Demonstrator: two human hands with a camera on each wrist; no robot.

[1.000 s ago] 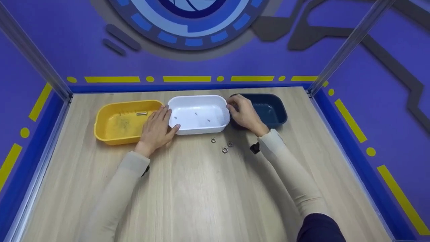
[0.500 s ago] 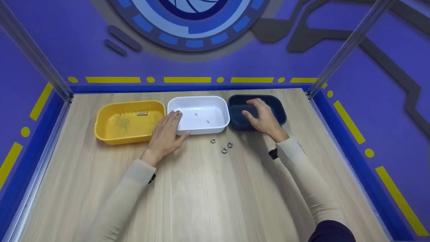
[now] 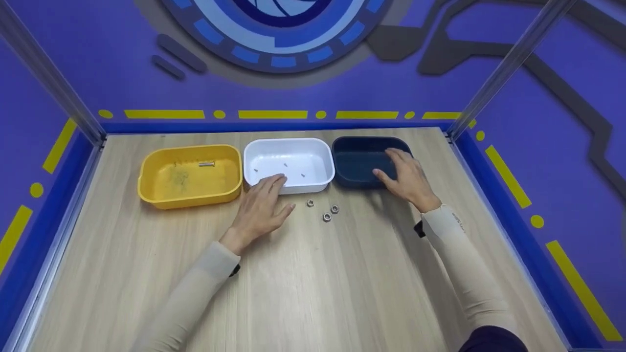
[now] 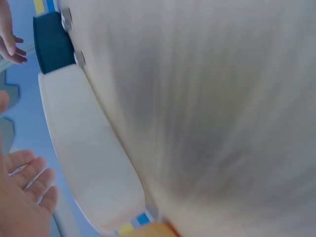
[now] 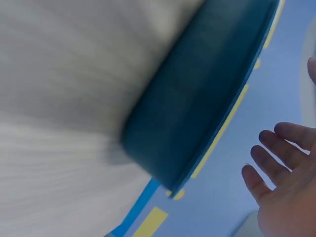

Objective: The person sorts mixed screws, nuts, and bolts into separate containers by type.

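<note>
My left hand (image 3: 259,208) is held over the front left edge of the white bin (image 3: 313,185), fingers extended and holding nothing. Inside that bin lie several tiny screws (image 3: 285,165). At the right, my right hand (image 3: 407,178) hovers over the front right part of the dark blue bin (image 3: 359,168), fingers spread with nothing in them. In the right wrist view the fingers (image 5: 266,163) are apart beside that bin's wall. Three metal nuts (image 3: 327,217) lie on the table in front of the white and dark blue bins.
To the left of the white bin stands a yellow bin (image 3: 215,186) with a metal bolt (image 3: 207,164) and some small dark bits inside. All three bins line up along the back of the wooden table (image 3: 293,293). Purple panels (image 3: 293,98) enclose the back and sides.
My right hand has moved right from between the white and dark blue bins to the dark bin's right side. My left hand has slid right and toward me, away from the yellow bin's edge.
</note>
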